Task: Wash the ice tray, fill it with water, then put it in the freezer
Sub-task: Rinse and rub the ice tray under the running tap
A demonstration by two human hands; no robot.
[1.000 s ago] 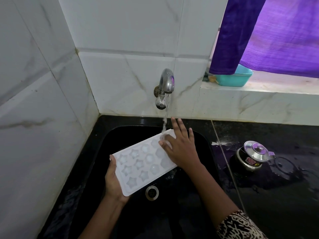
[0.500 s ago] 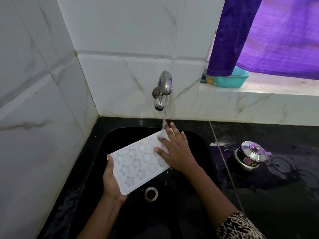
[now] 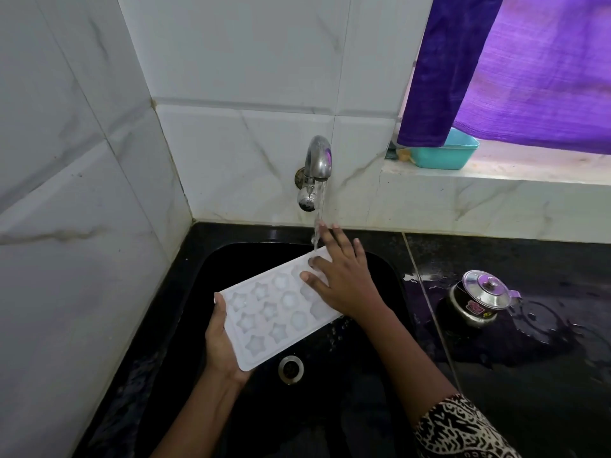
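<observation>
The left hand [image 3: 221,338] clamps the ice tray [image 3: 274,317] by its 7 o'clock end above the sink [image 3: 228,259] while the right hand [image 3: 344,280] presses flat, fingers spread, at 1 o'clock under the running tap [image 3: 317,163], so the wet tray could slip or spray water sideways.

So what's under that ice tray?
The black sink, with its drain showing just past the tray. The left hand grips the near end from below; its fingers underneath and the sink floor there are covered.
</observation>
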